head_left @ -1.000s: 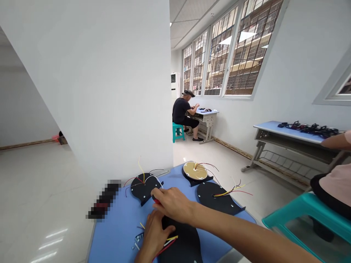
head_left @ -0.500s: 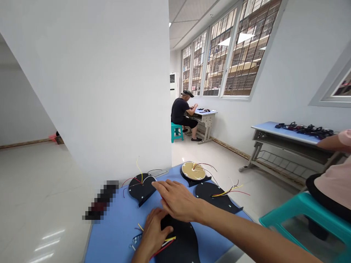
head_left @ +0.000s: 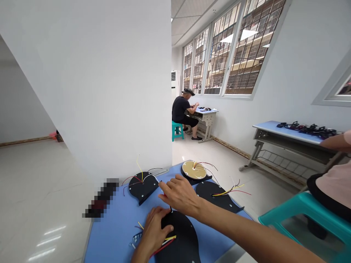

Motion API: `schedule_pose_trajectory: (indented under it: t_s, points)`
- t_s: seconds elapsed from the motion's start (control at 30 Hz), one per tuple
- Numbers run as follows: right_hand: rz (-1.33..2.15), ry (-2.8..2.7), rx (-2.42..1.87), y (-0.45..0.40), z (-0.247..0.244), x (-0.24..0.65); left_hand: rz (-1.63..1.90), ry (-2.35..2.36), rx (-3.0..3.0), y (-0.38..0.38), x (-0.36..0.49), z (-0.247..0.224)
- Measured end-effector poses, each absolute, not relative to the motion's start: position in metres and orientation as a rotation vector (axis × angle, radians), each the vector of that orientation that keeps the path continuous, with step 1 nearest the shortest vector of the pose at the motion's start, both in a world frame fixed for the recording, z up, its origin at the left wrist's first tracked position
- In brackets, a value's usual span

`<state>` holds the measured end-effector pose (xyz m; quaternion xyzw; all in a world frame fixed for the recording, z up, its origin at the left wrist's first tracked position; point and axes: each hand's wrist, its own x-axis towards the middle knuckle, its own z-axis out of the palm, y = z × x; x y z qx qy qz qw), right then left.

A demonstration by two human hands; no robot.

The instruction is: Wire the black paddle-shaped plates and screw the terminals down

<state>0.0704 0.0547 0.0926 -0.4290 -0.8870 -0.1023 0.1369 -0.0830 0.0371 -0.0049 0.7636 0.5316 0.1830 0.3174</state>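
Black teardrop plate, on blue table, at near edge; narrow end fwd, long axis running away from wearer. L hand: fingers pressed over plate's left edge, no pinch seen. R hand: fingers spread, just above narrow end; red item under it, hold unclear. Red/yellow wires across plate. Firm, flat hold best.
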Motion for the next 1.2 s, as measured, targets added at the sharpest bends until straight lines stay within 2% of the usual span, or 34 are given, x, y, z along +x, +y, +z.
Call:
schedule_pose_trajectory:
  t_s: [0.23, 0.4, 1.2]
  points:
    - [-0.285, -2.616, -1.154, 0.054, 0.097, 0.074, 0.452, 1.416, 2.009, 0.038, -0.083, -0.004]
    - [-0.294, -2.567, -1.294, 0.053, 0.1, 0.071, 0.444, 1.415, 2.016, 0.038, -0.082, -0.002]
    - [-0.187, -2.64, -1.416, 0.043, 0.106, 0.076, 0.427, 1.429, 2.036, 0.035, -0.081, 0.003]
